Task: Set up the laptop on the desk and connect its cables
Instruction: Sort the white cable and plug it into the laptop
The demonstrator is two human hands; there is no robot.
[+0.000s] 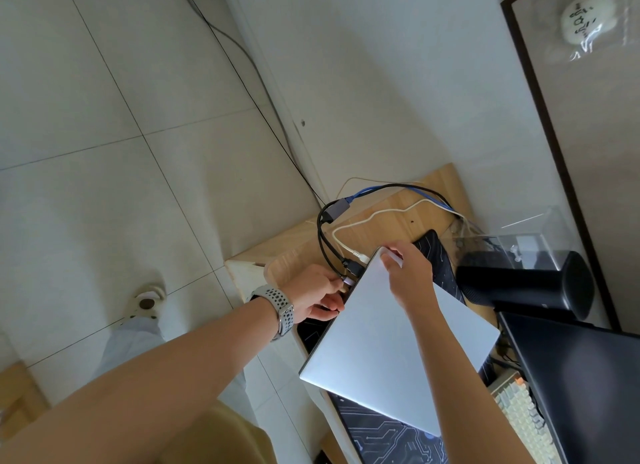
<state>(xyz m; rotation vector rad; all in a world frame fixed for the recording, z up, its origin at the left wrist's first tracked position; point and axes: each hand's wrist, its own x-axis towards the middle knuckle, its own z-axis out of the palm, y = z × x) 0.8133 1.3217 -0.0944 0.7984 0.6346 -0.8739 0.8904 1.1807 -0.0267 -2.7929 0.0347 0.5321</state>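
Observation:
A closed silver laptop (391, 345) lies on a dark patterned desk mat (391, 432) on the wooden desk (388, 228). My right hand (408, 273) rests on the laptop's far corner, fingers over its edge. At the laptop's left edge my left hand (318, 295), with a grey watch on the wrist, pinches a small plug (346, 281). A black cable (323, 245) and a white cable (349, 247) reach that same edge. The black cable runs from a grey adapter (337, 209) with a blue cable (367, 190).
A black cylinder speaker (526, 280) lies to the right of the laptop, under a clear plastic box (526, 235). A dark monitor (581, 377) and a keyboard (519, 418) fill the lower right. The tiled floor and my foot in a slipper (147, 300) are left of the desk edge.

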